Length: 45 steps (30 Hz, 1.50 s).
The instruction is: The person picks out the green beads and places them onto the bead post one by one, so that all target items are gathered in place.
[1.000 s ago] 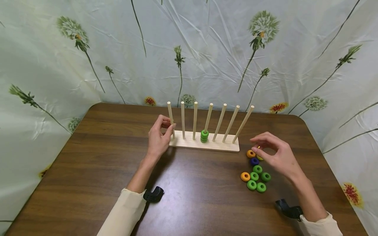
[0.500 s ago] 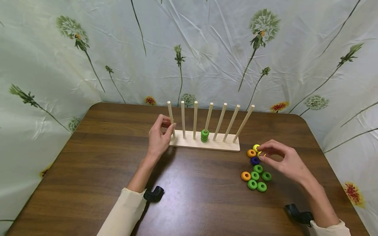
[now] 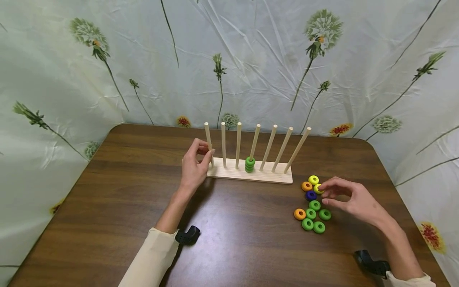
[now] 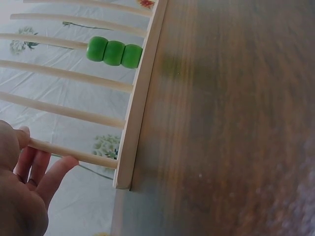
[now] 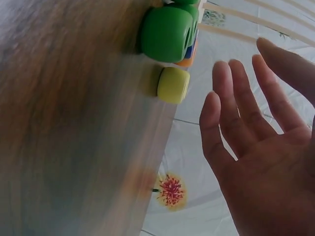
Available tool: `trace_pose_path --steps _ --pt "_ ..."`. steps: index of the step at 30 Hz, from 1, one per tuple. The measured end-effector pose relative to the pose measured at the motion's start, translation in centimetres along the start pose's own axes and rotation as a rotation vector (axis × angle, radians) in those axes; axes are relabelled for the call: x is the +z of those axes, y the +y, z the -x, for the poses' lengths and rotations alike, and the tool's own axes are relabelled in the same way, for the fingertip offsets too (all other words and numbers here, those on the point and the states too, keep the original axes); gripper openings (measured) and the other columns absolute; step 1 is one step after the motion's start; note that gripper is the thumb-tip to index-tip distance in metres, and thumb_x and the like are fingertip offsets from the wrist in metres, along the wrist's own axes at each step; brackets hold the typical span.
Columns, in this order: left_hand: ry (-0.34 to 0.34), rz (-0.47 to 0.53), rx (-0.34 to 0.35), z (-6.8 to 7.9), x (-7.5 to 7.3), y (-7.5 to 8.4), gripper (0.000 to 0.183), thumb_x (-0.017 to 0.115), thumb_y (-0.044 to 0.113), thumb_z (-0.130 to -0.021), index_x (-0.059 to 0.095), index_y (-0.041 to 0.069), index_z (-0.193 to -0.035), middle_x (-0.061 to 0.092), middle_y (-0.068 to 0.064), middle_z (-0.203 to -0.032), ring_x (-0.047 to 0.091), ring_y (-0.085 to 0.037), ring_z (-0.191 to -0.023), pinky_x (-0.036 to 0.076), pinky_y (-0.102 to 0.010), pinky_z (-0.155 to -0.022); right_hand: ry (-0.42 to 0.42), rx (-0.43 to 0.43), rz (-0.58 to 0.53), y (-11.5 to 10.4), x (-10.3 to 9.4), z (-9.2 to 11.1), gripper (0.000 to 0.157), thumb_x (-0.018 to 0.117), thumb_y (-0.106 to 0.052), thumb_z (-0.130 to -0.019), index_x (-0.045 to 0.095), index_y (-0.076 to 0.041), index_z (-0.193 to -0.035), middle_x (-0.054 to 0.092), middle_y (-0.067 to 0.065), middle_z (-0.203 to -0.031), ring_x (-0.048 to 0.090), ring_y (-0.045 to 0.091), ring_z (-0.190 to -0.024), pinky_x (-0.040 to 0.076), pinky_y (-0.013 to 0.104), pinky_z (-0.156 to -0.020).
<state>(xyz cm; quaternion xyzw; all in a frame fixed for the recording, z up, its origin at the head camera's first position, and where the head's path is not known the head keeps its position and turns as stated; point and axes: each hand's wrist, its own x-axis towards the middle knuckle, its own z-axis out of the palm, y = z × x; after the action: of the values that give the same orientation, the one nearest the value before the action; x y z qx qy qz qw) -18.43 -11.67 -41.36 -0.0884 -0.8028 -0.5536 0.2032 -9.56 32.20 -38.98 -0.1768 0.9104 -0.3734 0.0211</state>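
Observation:
A wooden rack point(image 3: 233, 174) with a row of upright pegs stands toward the back of the table. My left hand point(image 3: 193, 170) pinches its leftmost peg point(image 4: 91, 157) between thumb and fingers. Three green beads point(image 4: 114, 52) are stacked on the middle peg. Right of the rack, my right hand point(image 3: 358, 202) hovers with relaxed, parted fingers and holds nothing, as the right wrist view confirms. Its fingertips are nearest a yellow bead point(image 3: 317, 189), partly covered in the head view. Another yellow bead point(image 3: 313, 180), an orange bead point(image 3: 304, 187) and a dark blue bead point(image 3: 310, 198) lie beside it.
Several loose green beads point(image 3: 325, 217) and a second orange bead point(image 3: 297, 216) lie nearer the front of the brown wooden table point(image 3: 251, 243). Behind the table hangs a pale curtain point(image 3: 265, 59) printed with flowers. Each wrist wears a black strap mount point(image 3: 188, 236).
My right hand has drawn back to the right and slightly toward the front, uncovering the two yellow beads. Its fingers have spread a little. The left hand keeps its place on the peg.

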Motion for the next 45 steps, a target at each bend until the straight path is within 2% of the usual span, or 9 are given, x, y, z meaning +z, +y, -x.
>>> trace_pose_path --steps 10,16,20,25,29,36,45 --pt "0.009 -0.010 0.000 0.2 0.0 0.0 0.016 0.073 0.010 -0.096 0.062 0.004 -0.105 0.073 -0.018 -0.096 0.070 -0.029 -0.092 0.054 -0.018 -0.060 -0.175 0.041 -0.072 1.2 -0.5 0.7 0.035 0.086 -0.012 -0.085 0.070 -0.012 -0.117 0.074 0.002 -0.098 0.067 0.008 -0.083 0.051 0.023 -0.069" --pt "0.010 -0.009 0.011 0.1 0.1 0.0 0.016 0.074 0.011 -0.096 0.063 0.004 -0.105 0.073 -0.017 -0.095 0.070 -0.027 -0.092 0.057 -0.027 -0.061 -0.274 0.033 -0.127 2.3 -0.5 0.9 0.039 0.084 -0.009 -0.085 0.067 -0.007 -0.121 0.072 0.002 -0.105 0.066 0.007 -0.087 0.051 0.022 -0.070" --pt "0.012 -0.011 0.010 0.1 0.1 0.0 0.016 0.073 0.011 -0.096 0.063 0.004 -0.105 0.073 -0.018 -0.095 0.070 -0.027 -0.091 0.058 -0.031 -0.061 -0.313 0.025 -0.147 2.8 -0.3 0.7 0.045 0.085 -0.009 -0.084 0.063 -0.004 -0.123 0.069 0.003 -0.110 0.064 0.005 -0.090 0.052 0.024 -0.069" --pt "0.016 -0.009 0.011 0.1 0.1 0.0 0.016 0.074 0.011 -0.096 0.063 0.003 -0.105 0.073 -0.018 -0.095 0.070 -0.028 -0.091 0.057 -0.029 -0.061 -0.347 0.034 -0.177 3.1 0.0 0.3 0.054 0.086 -0.009 -0.083 0.055 0.003 -0.126 0.063 0.008 -0.114 0.063 0.003 -0.091 0.051 0.025 -0.068" --pt "0.014 -0.014 0.007 0.1 0.1 0.0 0.016 0.073 0.010 -0.096 0.063 0.004 -0.105 0.072 -0.018 -0.095 0.069 -0.026 -0.091 0.058 -0.031 -0.061 -0.374 0.041 -0.193 3.1 -0.1 0.1 0.051 0.084 -0.006 -0.084 0.053 0.005 -0.123 0.062 0.009 -0.110 0.062 0.003 -0.091 0.050 0.024 -0.068" --pt "0.009 -0.008 0.003 0.1 0.1 0.1 0.015 0.073 0.010 -0.096 0.063 0.004 -0.105 0.072 -0.017 -0.094 0.069 -0.025 -0.091 0.060 -0.034 -0.062 -0.319 0.089 -0.126 2.5 -0.3 0.0 0.043 0.085 -0.011 -0.085 0.059 0.000 -0.118 0.065 0.008 -0.110 0.063 0.002 -0.091 0.054 0.022 -0.075" --pt "0.012 0.008 0.005 0.2 0.1 0.1 0.013 0.072 0.010 -0.097 0.063 0.004 -0.105 0.072 -0.017 -0.093 0.068 -0.023 -0.089 0.059 -0.033 -0.062 -0.159 0.047 -0.079 1.7 -0.4 -0.2 0.040 0.084 -0.006 -0.086 0.062 -0.003 -0.119 0.068 0.005 -0.106 0.068 0.003 -0.087 0.056 0.019 -0.074"
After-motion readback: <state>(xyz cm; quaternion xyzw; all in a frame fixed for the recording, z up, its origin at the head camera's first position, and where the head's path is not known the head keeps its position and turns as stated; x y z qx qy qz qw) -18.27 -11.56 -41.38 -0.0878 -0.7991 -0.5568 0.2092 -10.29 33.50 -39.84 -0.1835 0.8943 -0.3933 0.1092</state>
